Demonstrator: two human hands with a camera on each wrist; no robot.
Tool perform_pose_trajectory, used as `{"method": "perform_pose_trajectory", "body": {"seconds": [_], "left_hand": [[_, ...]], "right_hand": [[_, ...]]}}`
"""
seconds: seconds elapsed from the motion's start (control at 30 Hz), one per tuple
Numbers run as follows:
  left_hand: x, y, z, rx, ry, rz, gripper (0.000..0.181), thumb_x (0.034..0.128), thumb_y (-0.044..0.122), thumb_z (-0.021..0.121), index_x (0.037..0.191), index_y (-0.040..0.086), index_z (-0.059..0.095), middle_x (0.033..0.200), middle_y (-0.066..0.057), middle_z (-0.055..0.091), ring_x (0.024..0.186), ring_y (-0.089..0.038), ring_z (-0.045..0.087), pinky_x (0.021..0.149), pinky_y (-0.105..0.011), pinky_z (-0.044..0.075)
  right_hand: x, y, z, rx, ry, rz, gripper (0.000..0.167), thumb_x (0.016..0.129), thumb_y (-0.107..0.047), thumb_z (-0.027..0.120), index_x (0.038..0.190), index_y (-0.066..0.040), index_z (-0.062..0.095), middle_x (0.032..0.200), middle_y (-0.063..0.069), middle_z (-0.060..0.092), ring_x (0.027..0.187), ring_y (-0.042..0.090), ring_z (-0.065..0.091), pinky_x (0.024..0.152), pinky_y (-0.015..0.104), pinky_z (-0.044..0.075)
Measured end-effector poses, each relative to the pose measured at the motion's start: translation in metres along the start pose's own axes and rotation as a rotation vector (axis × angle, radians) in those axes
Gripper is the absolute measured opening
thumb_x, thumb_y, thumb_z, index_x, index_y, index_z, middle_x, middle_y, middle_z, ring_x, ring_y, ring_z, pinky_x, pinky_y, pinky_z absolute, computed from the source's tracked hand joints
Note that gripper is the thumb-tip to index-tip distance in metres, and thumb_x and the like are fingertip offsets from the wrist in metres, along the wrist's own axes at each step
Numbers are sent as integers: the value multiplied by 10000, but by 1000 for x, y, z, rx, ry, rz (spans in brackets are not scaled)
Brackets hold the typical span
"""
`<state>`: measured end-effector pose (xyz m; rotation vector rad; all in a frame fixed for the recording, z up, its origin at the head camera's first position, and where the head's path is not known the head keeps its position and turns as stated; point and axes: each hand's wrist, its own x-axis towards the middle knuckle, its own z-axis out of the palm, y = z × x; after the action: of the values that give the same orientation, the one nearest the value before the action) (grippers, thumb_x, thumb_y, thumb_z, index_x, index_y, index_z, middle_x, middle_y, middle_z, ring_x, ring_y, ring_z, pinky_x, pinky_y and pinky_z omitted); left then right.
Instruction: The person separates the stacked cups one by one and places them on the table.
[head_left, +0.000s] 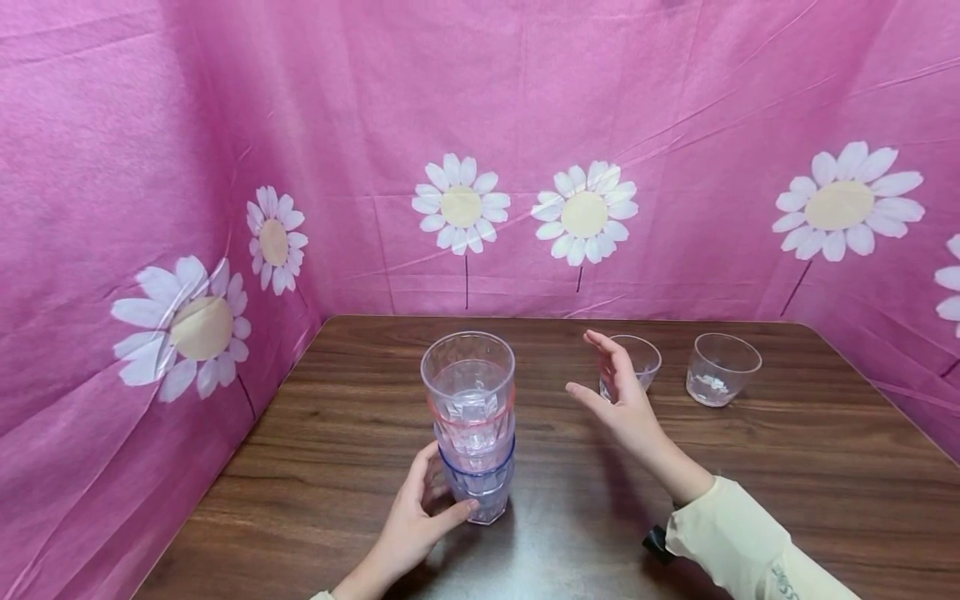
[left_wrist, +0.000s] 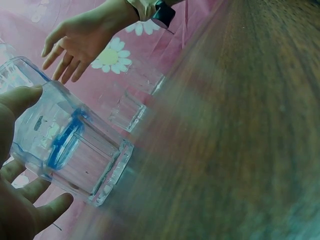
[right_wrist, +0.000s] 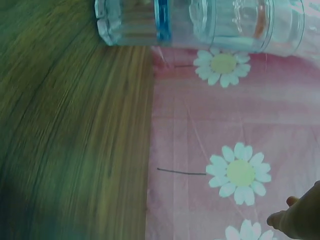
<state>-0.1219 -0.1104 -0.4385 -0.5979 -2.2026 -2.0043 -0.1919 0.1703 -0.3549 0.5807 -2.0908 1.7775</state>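
Note:
A tall stack of clear cups (head_left: 476, 442), with red and blue bands showing, stands upright on the wooden table. My left hand (head_left: 414, 517) is round its lowest part, thumb in front and fingers at the left side, partly hidden. In the left wrist view, thumb and fingers of this hand (left_wrist: 22, 210) lie on opposite sides of the stack (left_wrist: 75, 145). My right hand (head_left: 626, 408) is in the air to the right of the stack, fingers spread and holding nothing; it appears at the edge of the right wrist view (right_wrist: 300, 215), apart from the stack (right_wrist: 200, 22).
Two clear glasses stand at the back right of the table (head_left: 360, 367): one (head_left: 647, 360) partly behind my right hand, the other (head_left: 720, 375) farther right. A pink cloth (head_left: 525, 100) with white flowers hangs behind the table and along its sides.

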Motion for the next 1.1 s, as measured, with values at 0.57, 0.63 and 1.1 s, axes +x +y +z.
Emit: {"method": "perform_pose_trajectory", "body": {"seconds": [0.57, 0.63, 1.1], "left_hand": [[0, 0, 0, -1, 0, 13, 707, 814, -25, 776, 1417, -4, 407, 1287, -210, 585, 1126, -151, 607, 937, -336, 532], [0, 0, 0, -4, -2, 19, 706, 814, -25, 775, 1417, -2, 408, 1287, -215, 584, 1129, -148, 604, 938, -336, 532], [0, 0, -1, -2, -13, 72, 697, 821, -40, 763, 1418, -11, 404, 1291, -239, 575, 1144, -141, 594, 937, -354, 537]], "right_hand": [[-8, -14, 20, 148, -153, -111, 694, 826, 179, 608, 1433, 144, 271, 1455, 363, 347, 1309, 28, 435, 1095, 202, 357], [-8, -15, 22, 154, -177, -125, 702, 824, 181, 615, 1432, 146, 267, 1447, 360, 360, 1310, 43, 443, 1092, 224, 374], [-5, -22, 38, 228, -314, -163, 715, 865, 96, 655, 1461, 87, 260, 1411, 341, 408, 1331, 149, 456, 1095, 301, 399]]}}
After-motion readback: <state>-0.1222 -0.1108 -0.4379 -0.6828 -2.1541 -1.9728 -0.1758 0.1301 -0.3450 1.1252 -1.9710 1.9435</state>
